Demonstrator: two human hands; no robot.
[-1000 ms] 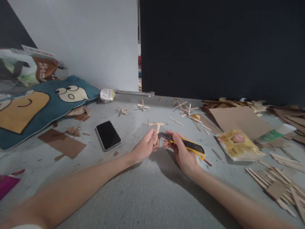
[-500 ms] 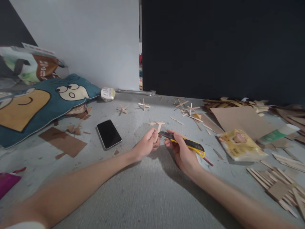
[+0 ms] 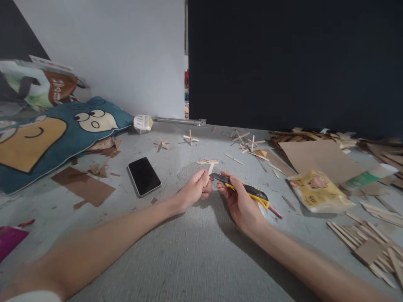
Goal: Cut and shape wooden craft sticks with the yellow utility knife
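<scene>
Between the thumb and fingers of my left hand [image 3: 195, 186] is a pale wooden craft stick [image 3: 210, 169], tilted up and away from me. My right hand [image 3: 241, 199] is closed around a yellow and black utility knife [image 3: 248, 189]. Its blade points left and meets or nearly meets the stick beside my left fingertips; actual contact is too small to make out. Just past the held stick, more craft sticks [image 3: 206, 162] lie crosswise on the grey table. A red pencil [image 3: 276, 212] shows under my right hand, partly hidden.
Small crossed-stick pieces [image 3: 190, 138] stand toward the back. Left are a phone [image 3: 144, 176], brown cardboard [image 3: 83, 186] and a blue cushion [image 3: 63, 138]. A yellow packet [image 3: 317, 191], a glue tube [image 3: 368, 177] and a pile of craft sticks [image 3: 362, 241] lie right.
The back end of the utility knife has shifted very slightly left in my right hand. My left hand and the stick keep almost the same place.
</scene>
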